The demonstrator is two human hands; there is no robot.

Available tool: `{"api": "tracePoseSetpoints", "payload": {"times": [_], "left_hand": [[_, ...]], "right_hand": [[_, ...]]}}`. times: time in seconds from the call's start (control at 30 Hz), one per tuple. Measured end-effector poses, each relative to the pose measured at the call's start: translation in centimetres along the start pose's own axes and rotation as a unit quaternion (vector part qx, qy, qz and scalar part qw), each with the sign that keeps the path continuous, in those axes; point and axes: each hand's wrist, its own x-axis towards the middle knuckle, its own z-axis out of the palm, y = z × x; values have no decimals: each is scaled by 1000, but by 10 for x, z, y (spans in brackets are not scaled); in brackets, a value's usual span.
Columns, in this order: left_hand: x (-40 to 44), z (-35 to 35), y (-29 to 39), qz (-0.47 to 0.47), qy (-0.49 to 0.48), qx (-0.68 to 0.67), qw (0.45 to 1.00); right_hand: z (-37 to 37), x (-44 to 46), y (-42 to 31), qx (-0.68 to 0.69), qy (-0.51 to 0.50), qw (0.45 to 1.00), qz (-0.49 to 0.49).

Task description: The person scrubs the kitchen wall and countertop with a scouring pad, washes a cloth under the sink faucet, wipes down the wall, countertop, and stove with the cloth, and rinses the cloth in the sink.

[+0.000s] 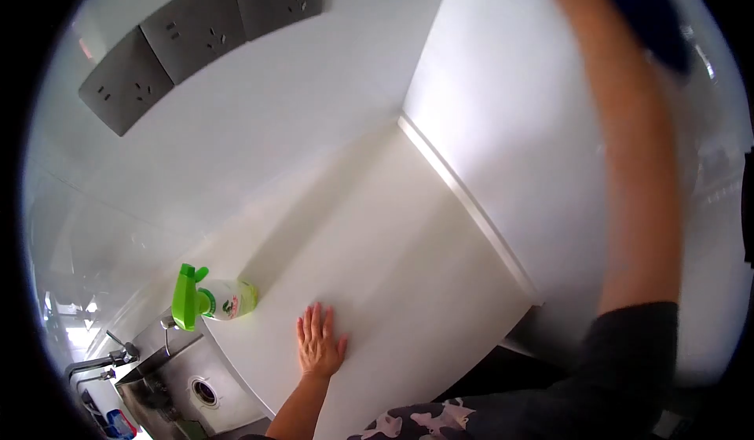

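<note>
My left hand (320, 350) lies flat on the pale countertop (393, 236), fingers stretched forward and nothing in them. Up and to its left stands a spray bottle (232, 298) with a green trigger head and a clear body with a printed label. My right arm (640, 181) reaches up along the glossy white wall panel, blurred by motion. A blue cloth (648, 16) shows on both sides of the wrist, against the panel. The fingers of my right hand are beyond the top edge, so their grip on the cloth is hidden.
A steel sink (228, 373) with a drain and a tap (110, 360) sits at the lower left. Grey socket plates (192, 27) line the back wall. A white trim strip (467, 200) runs where countertop and side panel meet. A dark gap opens below the counter's right edge.
</note>
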Motion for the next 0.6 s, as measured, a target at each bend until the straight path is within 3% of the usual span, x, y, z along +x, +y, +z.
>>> {"api": "tracePoseSetpoints", "payload": {"times": [0.07,0.1,0.13,0.17,0.2,0.33,0.4,0.47,0.6], "left_hand": [[1,0,0,-5,-14,-6,1000],[1,0,-1,-8,-17,-11,1000],[2,1,-1,-3,-23,-8,1000],[2,1,0,-12,-24,-2,1000],[3,0,0,-17,-26,7,999],[2,7,-1,51,-16,23,998],[3,6,3,7,-1,55,998],[1,12,-2,52,3,78,996],[-1,14,-6,39,14,95,995]], "right_hand": [[34,-54,-71,167,-201,965,-12],[50,-90,-108,221,-397,889,-47],[46,-134,-134,361,-274,890,42],[41,-177,-161,492,-132,856,87],[30,-214,-172,503,-120,854,66],[-19,-333,-164,504,-258,823,-49],[-38,-378,-136,513,-304,800,-60],[-60,-418,-93,504,-352,787,-61],[-125,-488,4,468,-447,760,-58]]}}
